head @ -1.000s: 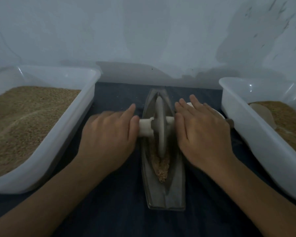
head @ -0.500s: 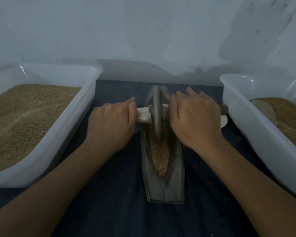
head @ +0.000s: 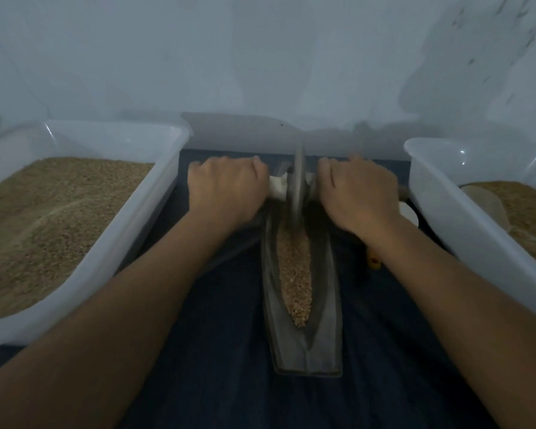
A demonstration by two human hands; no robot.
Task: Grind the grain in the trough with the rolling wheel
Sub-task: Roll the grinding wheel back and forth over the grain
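One metal trough (head: 304,351) lies lengthwise on the dark cloth-covered surface (head: 223,366), narrow and boat-shaped. One strip of grain (head: 294,274) fills its groove from the middle to the near point. One rolling wheel (head: 298,184) stands upright on edge at the far end of the trough, blurred.

Left hand (head: 226,190) curls over the pale axle handle (head: 277,187) left of the wheel; right hand (head: 361,193) covers the handle on the right side, fingers bent over it, though the grip underneath is hidden.

Handling, as judged: wheel looks stiff and weighty, a thin disc that would tip sideways unless both handle ends are pressed evenly. Take it by the axle stubs, close to the disc. Grain is loose and could spill over the shallow rim.

Count: two white plastic tubs, left tub (head: 112,243) and right tub (head: 464,230), both holding grain. One small orange object (head: 374,263) just right of the trough, unidentified.
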